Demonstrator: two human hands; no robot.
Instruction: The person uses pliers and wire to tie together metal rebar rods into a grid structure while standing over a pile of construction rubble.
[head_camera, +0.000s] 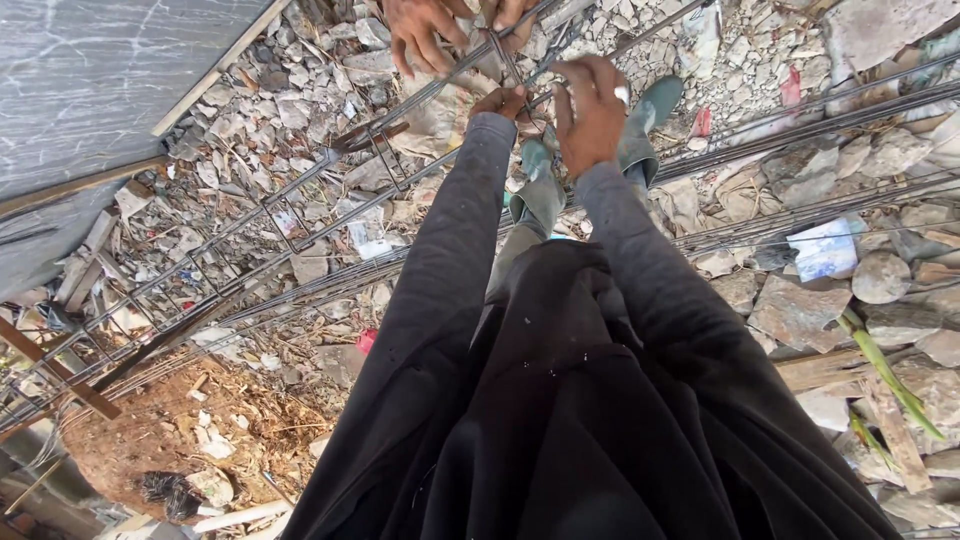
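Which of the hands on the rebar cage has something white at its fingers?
The person's own right hand, in the dark sleeve, shows something small and white at its fingertips. Their left hand and the co-worker's hands above show none.

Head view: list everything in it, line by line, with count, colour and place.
rebar cage: one, rusty grey, long bars with square ties, running from lower left to top centre
loose bars: several, grey, across the right side
rubble: many pieces, pale grey, covering the ground
slab: one, grey veined, upper left
earth patch: one, reddish brown, lower left
green stalks: a few, right edge
boots: two, grey-green, on the rubble under the bars
another person's hands: two, top edge, on the bars
left hand: one, at the bars, mostly hidden
right hand: one, fingers curled over the bars
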